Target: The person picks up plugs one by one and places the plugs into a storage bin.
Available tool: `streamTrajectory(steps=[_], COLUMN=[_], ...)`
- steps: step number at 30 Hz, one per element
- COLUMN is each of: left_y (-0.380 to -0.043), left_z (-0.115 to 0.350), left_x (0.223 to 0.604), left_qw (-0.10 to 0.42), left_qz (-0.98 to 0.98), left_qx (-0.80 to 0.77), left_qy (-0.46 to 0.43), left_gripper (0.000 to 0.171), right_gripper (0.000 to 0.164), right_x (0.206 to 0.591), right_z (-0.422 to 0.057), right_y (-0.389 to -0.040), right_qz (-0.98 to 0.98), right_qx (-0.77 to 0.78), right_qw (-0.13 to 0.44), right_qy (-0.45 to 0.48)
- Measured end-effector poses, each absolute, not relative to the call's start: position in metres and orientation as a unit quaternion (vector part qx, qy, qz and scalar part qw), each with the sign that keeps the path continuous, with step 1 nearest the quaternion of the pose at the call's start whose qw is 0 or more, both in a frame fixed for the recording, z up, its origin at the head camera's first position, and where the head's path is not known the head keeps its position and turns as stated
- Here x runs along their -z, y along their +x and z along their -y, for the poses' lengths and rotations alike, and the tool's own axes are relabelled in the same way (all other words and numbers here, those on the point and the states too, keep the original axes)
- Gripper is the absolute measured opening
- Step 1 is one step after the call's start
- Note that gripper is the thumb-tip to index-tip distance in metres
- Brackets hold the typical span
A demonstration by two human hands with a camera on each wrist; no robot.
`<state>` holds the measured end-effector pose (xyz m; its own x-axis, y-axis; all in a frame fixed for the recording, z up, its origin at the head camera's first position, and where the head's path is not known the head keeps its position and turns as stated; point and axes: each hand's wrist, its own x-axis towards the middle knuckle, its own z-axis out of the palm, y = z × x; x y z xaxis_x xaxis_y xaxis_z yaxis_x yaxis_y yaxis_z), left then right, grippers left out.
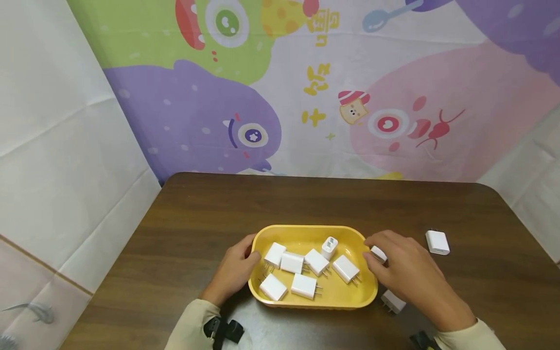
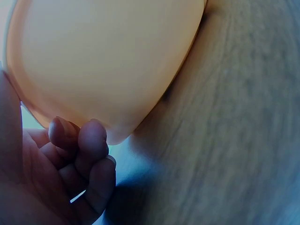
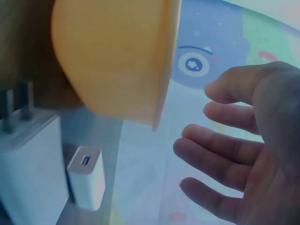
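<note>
Seven chargers (image 1: pixel 292 262) in tray (image 1: pixel 306 229): light, stiff, slick, I'd judge; best taken by the sides. Left hand (image 1: pixel 233 270) pinching tray; right hand (image 1: pixel 404 266) spread, empty.

Pale cream sleeves (image 1: pixel 190 326) reached the wrists on either side of the yellow tray (image 1: pixel 297 236).
Off the tray's near left corner, a black strap (image 1: pixel 212 327) bore a small boxy black device (image 1: pixel 235 331); off its near right corner, a black wrist fitting (image 1: pixel 421 340) showed a yellowish patch.
</note>
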<state>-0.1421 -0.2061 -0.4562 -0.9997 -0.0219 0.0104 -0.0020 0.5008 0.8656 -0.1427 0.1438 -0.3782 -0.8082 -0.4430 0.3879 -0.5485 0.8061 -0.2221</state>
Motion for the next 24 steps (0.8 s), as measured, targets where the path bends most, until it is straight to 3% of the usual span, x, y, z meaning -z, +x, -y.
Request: streamTrajectory(steps=[8,24], left_y=[-0.143,-0.143], left_z=[0.205,0.206], left_x=[0.455,0.459], left_qw=[0.016,0.016], left_qz=[0.866,0.867], left_qx=[0.500,0.499], left_qy=[0.005,0.008], left_gripper=[0.044,0.045], right_gripper=[0.015,0.019], right_x=[0.390,0.407], right_z=[-0.162,-0.179], right_y=[-0.135,-0.115], right_qz=[0.937,0.954], right_qx=[-0.159,-0.164], right_qw=[0.186,0.144], right_qy=[0.248,0.207])
